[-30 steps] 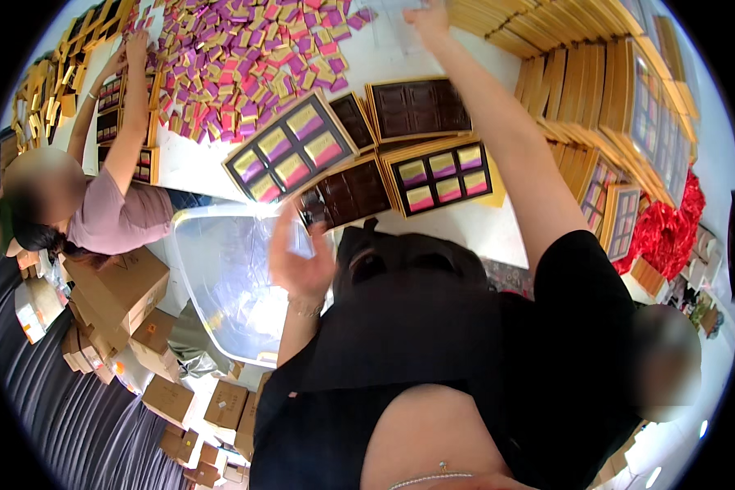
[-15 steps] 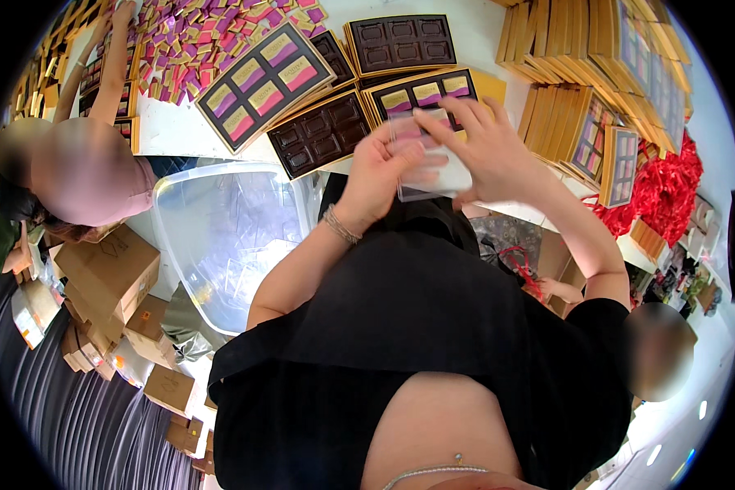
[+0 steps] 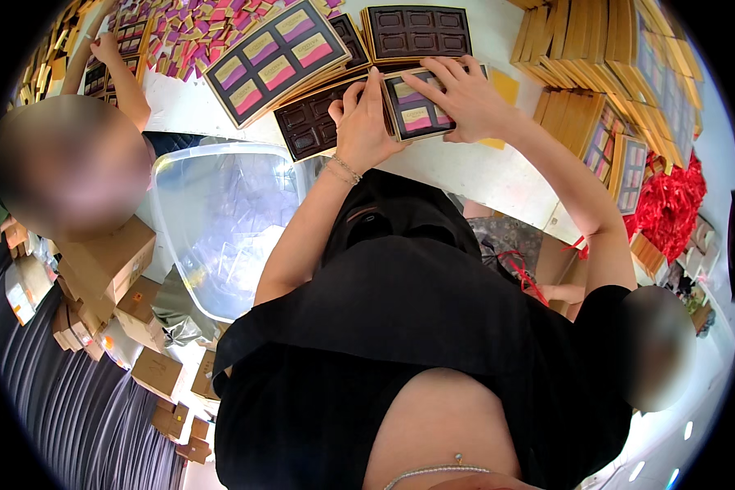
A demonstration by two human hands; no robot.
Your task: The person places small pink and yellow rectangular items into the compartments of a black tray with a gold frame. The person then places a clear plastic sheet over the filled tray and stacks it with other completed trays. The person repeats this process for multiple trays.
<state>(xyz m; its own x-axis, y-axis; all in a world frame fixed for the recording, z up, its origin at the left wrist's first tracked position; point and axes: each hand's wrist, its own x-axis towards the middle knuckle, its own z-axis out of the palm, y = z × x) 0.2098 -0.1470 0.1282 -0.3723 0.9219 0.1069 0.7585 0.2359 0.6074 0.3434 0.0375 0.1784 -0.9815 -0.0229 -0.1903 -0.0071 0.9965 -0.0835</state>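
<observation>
**Both hands on small gold-edged tray, near edge of white table**

Small tray: rectangular, dark insert, cells hold flat wrapped bars in purple, pink, yellow. Sits on white table, centre, just beyond the person's chest

Right hand lies flat on its far-right part, fingers spread. Left hand at its left edge, fingers bunched together, thumb tucked; can't tell if it pinches anything

Left of it: empty tray, dark moulded cells, glossy. Far left: large full tray, same coloured bars in every cell. Far centre: another empty dark tray

Clear plastic tub left of the person, rounded corners, holds crinkly clear wrappers

Vs 0.5 s ago: hands were raised, holding a clear sheet above the trays; now down on the small tray

Right: stacks of gold flat boxes, red shredded filling. Far left: loose heap of pink/purple bars, a co-worker's hand reaching toward it. Near left: brown cardboard cartons
</observation>
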